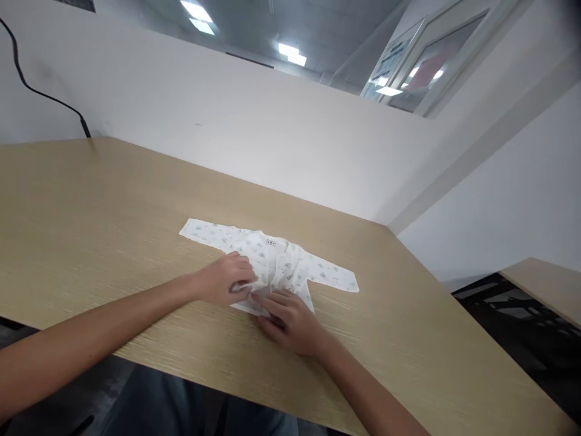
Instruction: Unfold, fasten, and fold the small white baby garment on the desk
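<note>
A small white long-sleeved baby top [249,244] with a sparse printed pattern lies on the table, its sleeves spread to both sides and its neck pointing away from me. A dark-printed label shows inside the neckline. At the lower left of the front, my left hand [227,278] has its fingers curled closed on the cloth. My right hand [293,319] is at the lower middle, its thumb and fingers pinching the front near the hem. Between the two hands the fabric is bunched and slightly lifted. Both hands cover parts of the lower front.
The light wooden tabletop [113,242] reaches to a white wall [254,133] at the back. A black cable [49,97] hangs down that wall at the left. To the right, past the table edge, stands another wooden surface [544,284] with dark shapes below it.
</note>
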Motion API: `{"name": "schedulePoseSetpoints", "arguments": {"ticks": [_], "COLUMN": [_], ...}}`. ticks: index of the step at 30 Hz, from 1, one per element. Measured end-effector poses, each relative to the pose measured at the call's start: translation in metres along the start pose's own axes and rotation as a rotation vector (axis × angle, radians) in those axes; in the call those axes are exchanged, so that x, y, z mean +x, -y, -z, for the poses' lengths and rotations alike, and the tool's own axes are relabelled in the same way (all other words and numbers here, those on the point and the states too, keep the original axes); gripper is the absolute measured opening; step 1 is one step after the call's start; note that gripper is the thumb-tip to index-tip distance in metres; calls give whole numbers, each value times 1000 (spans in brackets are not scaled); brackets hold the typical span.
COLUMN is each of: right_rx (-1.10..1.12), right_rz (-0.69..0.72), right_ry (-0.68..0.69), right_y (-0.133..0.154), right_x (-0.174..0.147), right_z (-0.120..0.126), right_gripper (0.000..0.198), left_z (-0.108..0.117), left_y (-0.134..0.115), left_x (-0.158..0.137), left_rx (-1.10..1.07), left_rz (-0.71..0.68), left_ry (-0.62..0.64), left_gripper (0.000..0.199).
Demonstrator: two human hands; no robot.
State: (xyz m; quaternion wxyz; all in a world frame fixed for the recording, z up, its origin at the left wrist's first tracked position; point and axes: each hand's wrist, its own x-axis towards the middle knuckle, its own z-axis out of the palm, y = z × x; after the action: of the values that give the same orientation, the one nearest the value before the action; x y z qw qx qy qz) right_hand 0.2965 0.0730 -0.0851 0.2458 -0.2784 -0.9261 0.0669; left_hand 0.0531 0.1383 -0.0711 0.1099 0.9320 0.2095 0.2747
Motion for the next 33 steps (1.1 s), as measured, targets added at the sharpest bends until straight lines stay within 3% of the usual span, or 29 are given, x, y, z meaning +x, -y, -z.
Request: {"name": "schedulePoseSetpoints", "arguments": {"ticks": [4, 8, 10, 14, 15, 17, 21, 25, 33], "right_rx": [18, 40, 48, 73, 97, 178, 354, 347, 135], "right_rz": [-18, -62, -69, -66, -62, -35, 64, 108, -15], "right_ry": [-71, 26, 75, 116, 125, 159, 242, 203, -4], "right_y": [11, 18, 18, 18, 18, 20, 26, 27, 0], "right_x": [4, 9, 9, 9, 9, 10, 11, 9, 6], "right_z": [-2, -2, -3, -1, 1, 7, 17, 13, 10], "right_gripper": [36, 32, 23, 14, 15, 22, 36, 45, 25], "left_z": [8, 21, 23, 19, 17, 13, 10, 13, 18], "left_y": [-4, 2, 16, 60, 72, 91, 113, 119, 134], "left_x": [2, 4, 2, -9, -12, -17, -19, -18, -11], "left_rx": [-329, -609, -473, 113, 195, 306, 371, 362, 337], "left_rz": [267, 181, 212, 560, 663, 744, 730, 699, 633], "left_ry": [-261, -229, -208, -111, -55, 49, 126, 137, 115], "left_gripper": [28, 42, 45, 52, 57, 67, 76, 76, 67]}}
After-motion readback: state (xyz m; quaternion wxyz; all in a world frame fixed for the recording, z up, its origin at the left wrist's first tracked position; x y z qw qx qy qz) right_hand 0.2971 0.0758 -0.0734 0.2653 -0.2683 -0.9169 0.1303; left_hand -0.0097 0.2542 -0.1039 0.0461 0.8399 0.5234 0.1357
